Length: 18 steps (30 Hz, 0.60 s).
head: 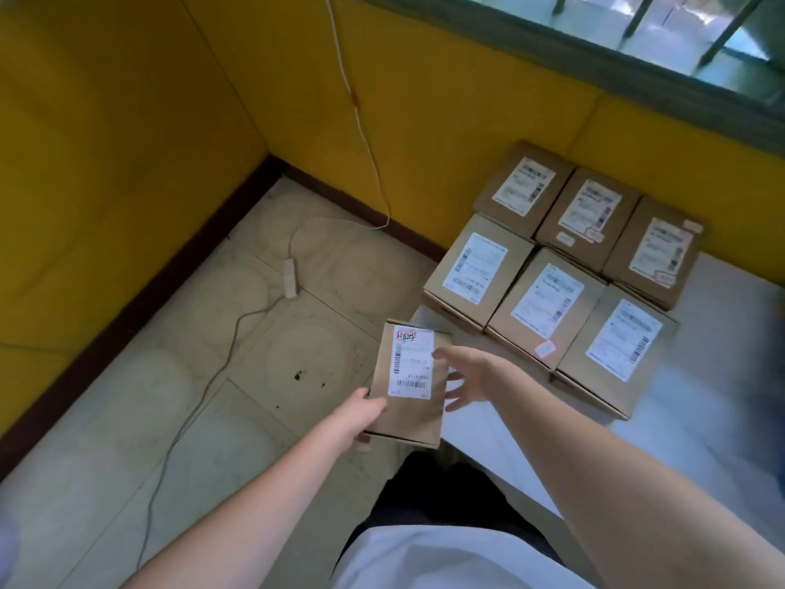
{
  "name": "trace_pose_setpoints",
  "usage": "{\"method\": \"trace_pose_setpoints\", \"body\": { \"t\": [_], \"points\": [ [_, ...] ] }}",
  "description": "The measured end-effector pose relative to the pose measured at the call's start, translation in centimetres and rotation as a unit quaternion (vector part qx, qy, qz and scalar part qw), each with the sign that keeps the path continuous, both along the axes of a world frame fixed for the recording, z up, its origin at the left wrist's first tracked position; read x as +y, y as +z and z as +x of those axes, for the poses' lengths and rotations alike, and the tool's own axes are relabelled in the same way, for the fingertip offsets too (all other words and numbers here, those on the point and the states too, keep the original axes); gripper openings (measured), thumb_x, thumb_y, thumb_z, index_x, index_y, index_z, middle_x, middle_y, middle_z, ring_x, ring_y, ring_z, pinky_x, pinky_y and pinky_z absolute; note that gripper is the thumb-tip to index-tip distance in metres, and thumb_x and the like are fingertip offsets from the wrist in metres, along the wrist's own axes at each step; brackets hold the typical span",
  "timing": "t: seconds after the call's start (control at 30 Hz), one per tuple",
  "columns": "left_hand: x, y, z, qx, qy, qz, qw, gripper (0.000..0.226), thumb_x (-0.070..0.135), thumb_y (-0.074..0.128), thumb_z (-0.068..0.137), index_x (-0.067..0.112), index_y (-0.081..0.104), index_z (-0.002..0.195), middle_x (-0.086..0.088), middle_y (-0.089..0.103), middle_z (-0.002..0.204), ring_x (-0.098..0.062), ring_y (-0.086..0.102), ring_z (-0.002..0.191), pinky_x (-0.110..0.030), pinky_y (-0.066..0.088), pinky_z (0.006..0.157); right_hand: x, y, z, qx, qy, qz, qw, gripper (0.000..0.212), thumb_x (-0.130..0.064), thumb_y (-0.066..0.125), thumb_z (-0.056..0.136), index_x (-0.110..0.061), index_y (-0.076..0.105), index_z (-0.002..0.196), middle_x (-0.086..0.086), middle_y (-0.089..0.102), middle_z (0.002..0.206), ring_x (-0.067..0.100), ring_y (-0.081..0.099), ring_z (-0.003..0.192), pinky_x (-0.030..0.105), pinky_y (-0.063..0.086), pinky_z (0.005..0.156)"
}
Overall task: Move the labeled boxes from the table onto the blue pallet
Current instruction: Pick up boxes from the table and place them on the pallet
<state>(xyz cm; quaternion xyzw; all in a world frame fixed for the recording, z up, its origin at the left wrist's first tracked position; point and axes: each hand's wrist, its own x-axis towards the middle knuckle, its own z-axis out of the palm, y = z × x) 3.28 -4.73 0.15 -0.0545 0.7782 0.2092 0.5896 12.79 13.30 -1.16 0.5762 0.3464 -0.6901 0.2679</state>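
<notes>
Two bare forearms with no sleeves, watch or rings visible. A white shirt covers the torso, above dark trousers.

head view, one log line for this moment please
left hand grip: box, lifted past table edge | right hand: open, beside box | six boxes on table | pallet: unseen

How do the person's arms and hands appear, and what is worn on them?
Both forearms are bare: no sleeves, gloves, watch or rings show. The left hand and right hand are uncovered. A white garment shows at the bottom edge.
</notes>
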Motion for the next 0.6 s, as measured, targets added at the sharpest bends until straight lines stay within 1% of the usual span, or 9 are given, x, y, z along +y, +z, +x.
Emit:
{"method": "trace_pose_setpoints", "body": {
  "t": [0.07,0.13,0.2,0.3,0.37,0.43,0.5,0.57,0.6],
  "points": [
    [-0.6,0.6,0.2,0.008,0.011,0.002,1.000,0.062,0.024,0.050,0.094,0.022,0.025,0.151,0.004,0.052,0.092,-0.015,0.053,0.073,-0.044,0.057,0.088,-0.1,1.1,-0.2,0.007,0.022,0.000,1.000,0.060,-0.031,0.053,0.096,-0.022,0.029,0.151,0.013,0.030,0.155,0.045,0.038,0.136,0.063,0.039,0.104],
    [-0.7,1.7,0.4,0.022,0.008,0.018,1.000,0.059,0.025,0.051,0.092,0.021,0.030,0.148,0.006,0.053,0.093,-0.016,0.053,0.074,-0.046,0.057,0.090,-0.1,2.2,-0.5,0.024,0.034,0.004,0.999,0.062,-0.030,0.053,0.097,-0.024,0.027,0.153,0.012,0.028,0.158,0.045,0.035,0.139,0.063,0.036,0.106],
    [-0.5,2.8,0.5,0.046,-0.002,0.034,0.998,0.059,0.027,0.052,0.092,0.023,0.030,0.147,0.005,0.053,0.106,-0.017,0.054,0.086,-0.042,0.057,0.090,0.1,3.5,-0.6,0.044,0.048,0.025,0.998,0.060,-0.030,0.051,0.098,-0.022,0.028,0.152,0.011,0.027,0.159,0.044,0.035,0.139,0.060,0.037,0.106],
    [0.2,4.3,0.7,0.079,-0.023,0.067,0.994,0.067,0.032,0.052,0.091,0.025,0.024,0.152,0.000,0.048,0.141,-0.021,0.054,0.110,-0.037,0.055,0.091,0.5,5.5,0.0,0.064,0.072,0.074,0.993,0.051,-0.033,0.049,0.098,-0.021,0.038,0.147,0.009,0.036,0.154,0.041,0.043,0.133,0.054,0.043,0.103],
    [1.1,5.4,1.6,0.102,-0.035,0.094,0.990,0.068,0.033,0.052,0.090,0.027,0.024,0.152,0.000,0.045,0.147,-0.022,0.053,0.118,-0.039,0.053,0.095,1.1,6.8,0.9,0.071,0.068,0.115,0.989,0.048,-0.033,0.051,0.097,-0.021,0.041,0.142,0.008,0.048,0.145,0.037,0.050,0.125,0.052,0.044,0.103],
    [2.6,6.5,3.1,0.119,-0.055,0.119,0.984,0.062,0.032,0.052,0.091,0.028,0.030,0.148,0.001,0.049,0.143,-0.023,0.055,0.117,-0.041,0.055,0.092,2.1,8.4,2.9,0.079,0.050,0.162,0.982,0.042,-0.032,0.051,0.096,-0.021,0.043,0.136,0.006,0.059,0.126,0.030,0.056,0.110,0.047,0.047,0.097],
    [4.7,8.0,5.8,0.126,-0.075,0.140,0.979,0.047,0.032,0.052,0.091,0.033,0.040,0.136,0.001,0.055,0.135,-0.021,0.057,0.112,-0.040,0.057,0.085,3.5,9.9,6.1,0.087,0.039,0.215,0.972,0.039,-0.030,0.051,0.094,-0.021,0.047,0.132,0.001,0.063,0.114,0.021,0.059,0.094,0.035,0.050,0.079],
    [7.1,9.3,9.3,0.122,-0.099,0.158,0.975,0.036,0.033,0.052,0.091,0.039,0.042,0.125,0.003,0.056,0.130,-0.022,0.057,0.113,-0.040,0.057,0.087,5.3,11.1,10.4,0.102,0.012,0.250,0.963,0.040,-0.027,0.052,0.092,-0.019,0.048,0.131,-0.001,0.064,0.115,0.016,0.059,0.089,0.027,0.045,0.065],
    [8.4,9.9,11.4,0.123,-0.115,0.163,0.972,0.036,0.033,0.052,0.092,0.041,0.041,0.126,0.003,0.055,0.129,-0.022,0.056,0.113,-0.038,0.056,0.086,6.3,11.5,13.0,0.104,-0.013,0.256,0.961,0.041,-0.027,0.052,0.090,-0.019,0.047,0.130,0.000,0.064,0.119,0.017,0.060,0.095,0.029,0.045,0.069]
  ]
}}
